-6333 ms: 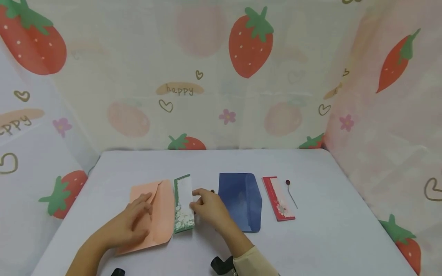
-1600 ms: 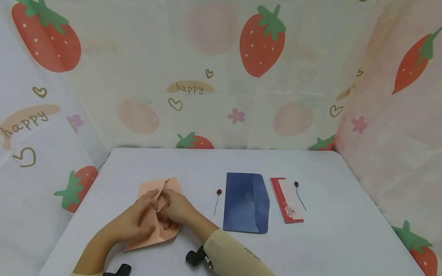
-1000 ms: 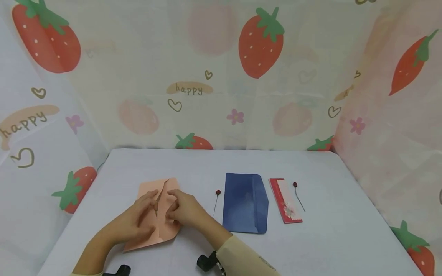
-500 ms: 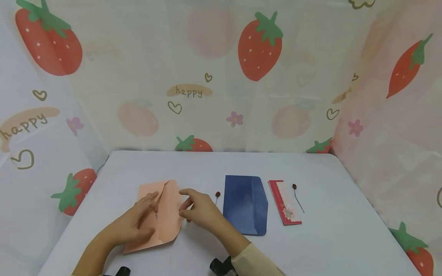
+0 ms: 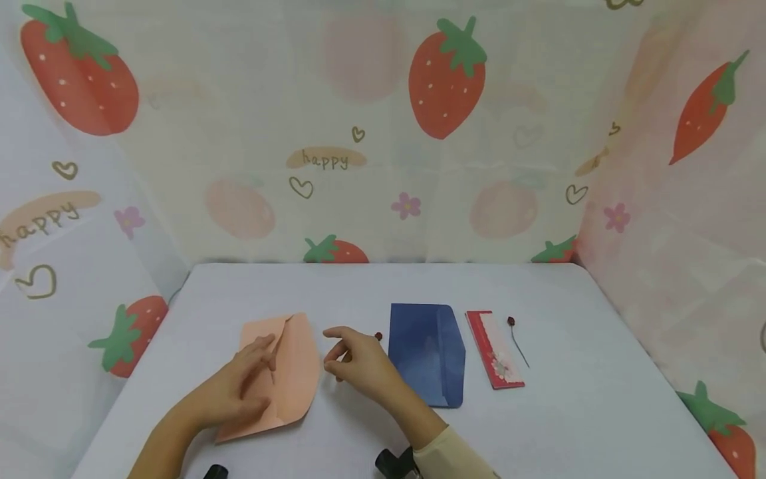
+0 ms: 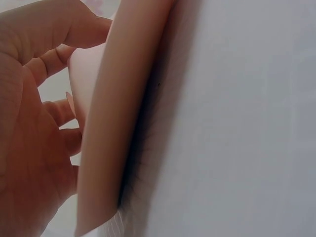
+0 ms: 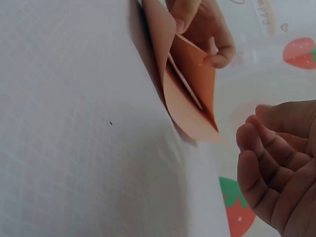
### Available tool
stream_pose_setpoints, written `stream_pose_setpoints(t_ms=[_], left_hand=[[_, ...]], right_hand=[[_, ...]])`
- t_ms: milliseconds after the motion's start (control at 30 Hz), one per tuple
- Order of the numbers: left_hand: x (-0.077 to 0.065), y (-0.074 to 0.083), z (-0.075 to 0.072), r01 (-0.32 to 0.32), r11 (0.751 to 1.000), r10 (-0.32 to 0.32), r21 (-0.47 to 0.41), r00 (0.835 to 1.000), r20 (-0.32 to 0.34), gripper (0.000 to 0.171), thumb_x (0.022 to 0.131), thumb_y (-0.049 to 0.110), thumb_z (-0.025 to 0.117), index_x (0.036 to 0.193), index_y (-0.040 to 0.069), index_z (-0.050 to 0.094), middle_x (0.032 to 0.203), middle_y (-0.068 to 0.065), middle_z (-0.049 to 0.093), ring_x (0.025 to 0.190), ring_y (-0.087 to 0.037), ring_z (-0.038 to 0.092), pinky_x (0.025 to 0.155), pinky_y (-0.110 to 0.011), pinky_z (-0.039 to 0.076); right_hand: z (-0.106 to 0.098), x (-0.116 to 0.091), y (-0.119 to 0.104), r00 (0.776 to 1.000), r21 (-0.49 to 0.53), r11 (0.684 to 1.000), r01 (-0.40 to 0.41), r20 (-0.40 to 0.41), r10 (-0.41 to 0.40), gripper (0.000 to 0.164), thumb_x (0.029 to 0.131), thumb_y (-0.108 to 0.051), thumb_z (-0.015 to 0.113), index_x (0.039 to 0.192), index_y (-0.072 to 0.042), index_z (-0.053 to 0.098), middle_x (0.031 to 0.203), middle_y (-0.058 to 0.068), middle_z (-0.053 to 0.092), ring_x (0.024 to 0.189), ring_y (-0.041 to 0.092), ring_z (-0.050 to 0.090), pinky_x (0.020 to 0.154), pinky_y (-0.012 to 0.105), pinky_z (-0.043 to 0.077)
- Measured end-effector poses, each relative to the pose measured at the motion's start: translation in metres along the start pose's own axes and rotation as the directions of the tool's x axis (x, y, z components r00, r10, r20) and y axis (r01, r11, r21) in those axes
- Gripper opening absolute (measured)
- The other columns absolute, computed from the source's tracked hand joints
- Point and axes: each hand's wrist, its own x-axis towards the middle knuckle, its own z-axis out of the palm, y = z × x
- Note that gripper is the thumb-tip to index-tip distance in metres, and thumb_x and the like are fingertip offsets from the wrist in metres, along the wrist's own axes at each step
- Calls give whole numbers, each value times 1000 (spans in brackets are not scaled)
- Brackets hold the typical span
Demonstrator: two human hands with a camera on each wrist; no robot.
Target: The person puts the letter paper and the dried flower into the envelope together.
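Observation:
The peach envelope [image 5: 296, 379] lies slightly askew on the table's left half, its flap edge to the right. My left hand [image 5: 236, 389] holds it by the mouth; in the left wrist view the thumb touches the near panel [image 6: 118, 108] while other fingers reach behind. Seen from the right wrist, the envelope's mouth gapes and a pale card edge [image 7: 185, 81] shows inside. My right hand [image 5: 365, 366] hovers right of the envelope, fingers loosely bent with nothing between them. Behind it, a small dark red dried flower [image 5: 378, 336] is mostly hidden.
A dark blue envelope [image 5: 419, 352] lies right of my right hand. Farther right are a red and pink card [image 5: 487, 346] with a flower print and another dried red flower [image 5: 511, 322] on a thin stem. Strawberry-print cloth [image 5: 263, 120] surrounds the white table.
Earlier the right hand held a green floral card beside the peach envelope; it then worked at the envelope's mouth and has drawn back right without the card. The left hand stayed on the envelope.

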Motion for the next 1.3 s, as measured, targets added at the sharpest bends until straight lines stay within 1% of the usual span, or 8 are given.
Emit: stream_pose_setpoints(t_ms=[133, 267, 433, 633, 800, 933, 1167, 1300], left_hand=[[-1, -2, 0, 5, 1000, -5, 14, 1000, 0, 49, 76, 16, 82, 111, 32, 51, 167, -10, 29, 154, -48, 18, 112, -76, 24], [-1, 1, -1, 14, 1000, -14, -2, 1000, 9, 48, 76, 14, 81, 112, 29, 53, 167, -10, 29, 154, -47, 17, 113, -75, 24], [-2, 2, -1, 5, 1000, -5, -1, 1000, 3, 49, 74, 13, 81, 111, 29, 53, 166, -12, 30, 154, -48, 18, 113, -76, 23], [-3, -1, 0, -7, 1000, 7, -5, 1000, 1, 51, 73, 12, 81, 111, 31, 53, 166, -10, 30, 154, -48, 17, 112, -77, 23], [-2, -2, 1, -4, 1000, 4, -8, 1000, 0, 51, 73, 12, 81, 111, 31, 53, 166, -11, 30, 154, -48, 17, 112, -77, 22], [-2, -1, 1, 2, 1000, -2, -15, 1000, 8, 49, 73, 13, 81, 111, 30, 53, 166, -11, 30, 154, -48, 16, 112, -78, 20], [-2, -1, 0, 1, 1000, -1, -17, 1000, 12, 49, 74, 13, 81, 111, 29, 53, 166, -12, 30, 154, -48, 16, 112, -78, 20], [-2, 0, 0, 3, 1000, -2, -14, 1000, 14, 49, 75, 14, 81, 112, 30, 53, 166, -12, 30, 154, -48, 16, 111, -79, 21]], right_hand=[[-7, 1, 0, 1000, -7, 1000, 8, -12, -8, 50, 94, -16, 76, 141, -20, 59, 91, -13, 71, 66, 5, 66, 57, 25, 50], [-22, 2, 4, 999, -29, 999, -16, -53, 14, 46, 94, -19, 76, 137, -19, 63, 92, -13, 71, 69, 6, 66, 57, 27, 52], [-41, 6, 13, 988, -82, 995, -48, -152, 35, 39, 94, -21, 76, 131, -19, 67, 94, -11, 70, 76, 9, 65, 61, 27, 53], [-51, 10, 29, 964, -147, 985, -94, -260, 53, 32, 92, -22, 78, 123, -19, 72, 93, -9, 72, 78, 9, 63, 62, 26, 52], [-54, 12, 40, 950, -140, 978, -156, -294, 109, 30, 91, -18, 79, 120, -16, 73, 92, -7, 72, 82, 12, 63, 66, 28, 53], [-53, 14, 49, 939, -129, 972, -196, -310, 148, 28, 90, -16, 79, 117, -12, 73, 90, -6, 71, 82, 13, 63, 66, 29, 53], [-50, 16, 60, 930, -149, 961, -233, -323, 176, 26, 89, -17, 80, 114, -12, 74, 89, -6, 70, 78, 12, 60, 65, 29, 51], [-48, 16, 63, 925, -163, 952, -260, -327, 196, 25, 88, -19, 81, 112, -14, 75, 89, -7, 70, 84, 14, 61, 72, 34, 50]])
